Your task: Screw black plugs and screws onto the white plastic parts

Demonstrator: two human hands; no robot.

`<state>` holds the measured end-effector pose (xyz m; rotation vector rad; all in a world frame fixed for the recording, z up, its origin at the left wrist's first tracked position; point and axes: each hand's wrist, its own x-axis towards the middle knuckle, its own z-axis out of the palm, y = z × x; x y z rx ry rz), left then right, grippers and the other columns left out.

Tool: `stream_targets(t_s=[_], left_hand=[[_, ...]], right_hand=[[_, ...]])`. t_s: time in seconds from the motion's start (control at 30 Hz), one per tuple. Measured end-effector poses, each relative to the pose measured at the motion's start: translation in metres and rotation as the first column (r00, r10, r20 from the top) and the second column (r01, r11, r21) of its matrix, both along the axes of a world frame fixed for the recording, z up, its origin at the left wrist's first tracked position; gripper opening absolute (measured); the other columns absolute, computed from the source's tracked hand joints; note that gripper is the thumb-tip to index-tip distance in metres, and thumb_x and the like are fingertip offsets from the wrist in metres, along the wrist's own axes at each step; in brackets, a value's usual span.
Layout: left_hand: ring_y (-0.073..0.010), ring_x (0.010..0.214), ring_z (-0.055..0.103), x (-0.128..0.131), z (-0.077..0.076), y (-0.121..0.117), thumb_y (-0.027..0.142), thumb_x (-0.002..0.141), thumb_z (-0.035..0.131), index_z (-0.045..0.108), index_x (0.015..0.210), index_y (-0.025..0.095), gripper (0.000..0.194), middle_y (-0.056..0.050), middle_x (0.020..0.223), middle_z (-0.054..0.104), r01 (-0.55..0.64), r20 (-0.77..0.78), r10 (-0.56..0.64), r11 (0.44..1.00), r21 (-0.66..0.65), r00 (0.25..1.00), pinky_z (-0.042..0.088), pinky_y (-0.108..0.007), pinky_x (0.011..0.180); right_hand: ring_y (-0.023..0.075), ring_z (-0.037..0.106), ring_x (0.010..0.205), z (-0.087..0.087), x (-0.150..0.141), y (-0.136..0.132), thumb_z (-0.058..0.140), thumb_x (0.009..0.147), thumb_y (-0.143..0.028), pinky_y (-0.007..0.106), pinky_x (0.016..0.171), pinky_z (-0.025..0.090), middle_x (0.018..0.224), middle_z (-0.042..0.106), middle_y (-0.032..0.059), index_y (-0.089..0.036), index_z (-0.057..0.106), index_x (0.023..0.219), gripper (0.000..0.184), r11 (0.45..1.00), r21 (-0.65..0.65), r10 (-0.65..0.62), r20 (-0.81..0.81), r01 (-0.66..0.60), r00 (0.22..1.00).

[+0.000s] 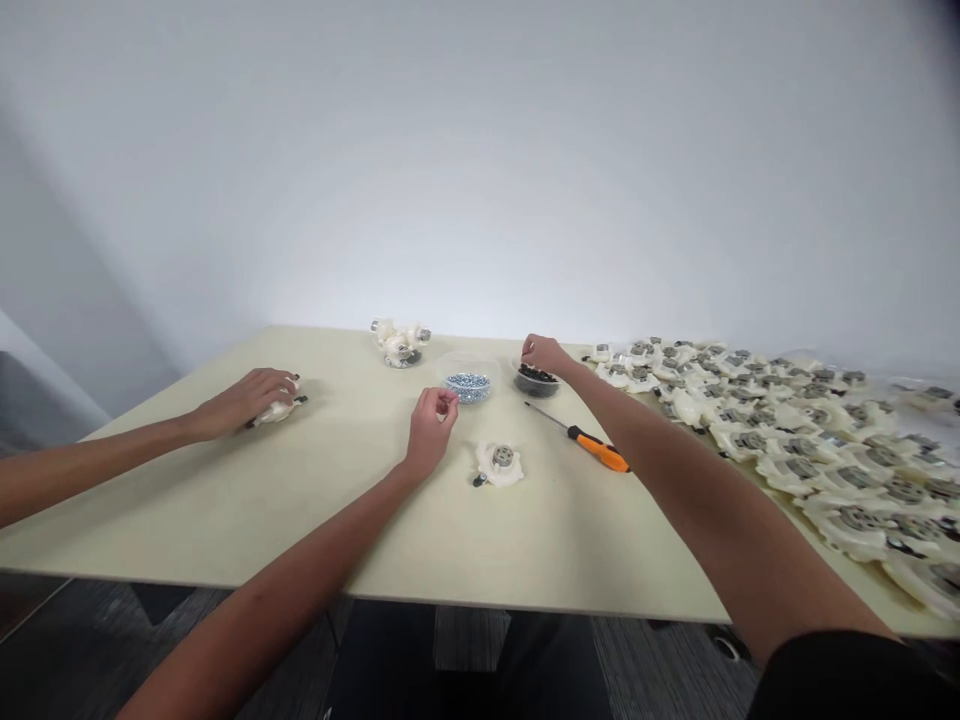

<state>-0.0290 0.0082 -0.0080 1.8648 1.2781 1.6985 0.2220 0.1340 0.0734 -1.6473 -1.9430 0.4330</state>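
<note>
Black-sleeved right hand [546, 354] pinches over black parts [537, 374], just past twelve o'clock. Left hand [431, 430] pinches just before twelve; contents unclear.

No text, label, brand, number or sign can be read anywhere in the view.
</note>
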Motion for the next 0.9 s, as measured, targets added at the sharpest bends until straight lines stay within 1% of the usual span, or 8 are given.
stream_targets(t_s=[0.07, 0.17, 0.23, 0.37, 0.5, 0.53, 0.6, 0.9], left_hand=[[-0.0135, 0.075, 0.056, 0.0, 0.001, -0.001, 0.026, 0.087, 0.053, 0.058, 0.089, 0.018, 0.009, -0.003, 0.087, 0.06, 0.003, 0.03, -0.003, 1.0, -0.011, 1.0, 0.047, -0.028, 0.072], [-0.0139, 0.077, 0.058, 0.0, 0.004, -0.004, 0.028, 0.087, 0.054, 0.058, 0.089, 0.018, 0.011, -0.004, 0.087, 0.063, 0.016, 0.07, -0.013, 0.999, -0.03, 0.997, 0.048, -0.028, 0.073], [-0.0143, 0.078, 0.059, 0.001, 0.008, -0.007, 0.03, 0.086, 0.055, 0.059, 0.088, 0.018, 0.013, -0.004, 0.087, 0.064, 0.025, 0.108, -0.02, 0.999, -0.041, 0.994, 0.048, -0.028, 0.073], [-0.0142, 0.078, 0.062, 0.004, 0.02, -0.018, 0.034, 0.086, 0.056, 0.059, 0.091, 0.019, 0.016, -0.003, 0.089, 0.065, 0.082, 0.181, -0.07, 0.995, -0.058, 0.981, 0.05, -0.028, 0.073], [-0.0136, 0.075, 0.063, 0.009, 0.031, -0.032, 0.034, 0.086, 0.056, 0.059, 0.09, 0.02, 0.014, -0.002, 0.088, 0.066, 0.18, 0.147, -0.171, 0.982, -0.05, 0.974, 0.051, -0.027, 0.072], [-0.0135, 0.075, 0.064, 0.009, 0.032, -0.036, 0.033, 0.086, 0.057, 0.059, 0.089, 0.02, 0.014, -0.001, 0.088, 0.066, 0.195, 0.133, -0.188, 0.98, -0.042, 0.973, 0.051, -0.027, 0.073], [-0.0136, 0.075, 0.065, 0.011, 0.034, -0.041, 0.033, 0.086, 0.057, 0.059, 0.089, 0.021, 0.013, -0.002, 0.089, 0.067, 0.222, 0.124, -0.217, 0.975, -0.031, 0.968, 0.052, -0.028, 0.074], [-0.0164, 0.08, 0.067, 0.015, 0.032, -0.046, 0.034, 0.083, 0.061, 0.063, 0.091, 0.02, 0.016, -0.004, 0.092, 0.07, 0.371, 0.226, -0.338, 0.921, -0.119, 0.913, 0.053, -0.032, 0.079]], right_hand=[[0.0135, 0.062, 0.068, 0.006, -0.006, -0.018, 0.066, 0.079, -0.021, 0.03, 0.071, 0.051, 0.073, 0.065, 0.0012, -0.015, 0.06, 0.089, 0.013, 0.997, 0.081, 0.011, -0.165, 0.002, 0.986], [0.0123, 0.064, 0.067, 0.007, -0.02, -0.056, 0.061, 0.08, -0.028, 0.028, 0.071, 0.052, 0.08, 0.066, 0.0003, -0.02, 0.058, 0.098, 0.02, 0.981, 0.192, 0.1, -0.402, -0.023, 0.91], [0.0131, 0.065, 0.068, 0.0, -0.03, -0.084, 0.061, 0.08, -0.034, 0.029, 0.072, 0.053, 0.079, 0.066, 0.0004, -0.02, 0.059, 0.096, 0.021, 0.971, 0.236, 0.157, -0.512, -0.037, 0.844], [0.0155, 0.067, 0.077, -0.018, -0.045, -0.13, 0.065, 0.078, -0.035, 0.033, 0.079, 0.054, 0.084, 0.068, 0.0026, -0.019, 0.064, 0.098, 0.026, 0.965, 0.257, 0.213, -0.659, -0.05, 0.721], [0.0181, 0.068, 0.089, -0.025, -0.053, -0.153, 0.075, 0.071, -0.03, 0.038, 0.095, 0.05, 0.088, 0.07, 0.0032, -0.019, 0.07, 0.097, 0.028, 0.967, 0.207, 0.25, -0.871, -0.146, 0.424], [0.0183, 0.068, 0.09, -0.026, -0.055, -0.156, 0.076, 0.07, -0.029, 0.039, 0.097, 0.049, 0.087, 0.07, 0.0029, -0.019, 0.071, 0.095, 0.027, 0.965, 0.201, 0.251, -0.893, -0.168, 0.373], [0.0185, 0.068, 0.089, -0.027, -0.057, -0.159, 0.076, 0.071, -0.03, 0.04, 0.098, 0.048, 0.086, 0.07, 0.0025, -0.02, 0.072, 0.092, 0.025, 0.961, 0.199, 0.256, -0.9, -0.19, 0.353], [0.0181, 0.068, 0.08, -0.034, -0.066, -0.164, 0.076, 0.07, -0.03, 0.04, 0.09, 0.052, 0.085, 0.067, 0.0012, -0.021, 0.071, 0.093, 0.026, 0.971, 0.125, 0.207, -0.871, -0.206, 0.445]])
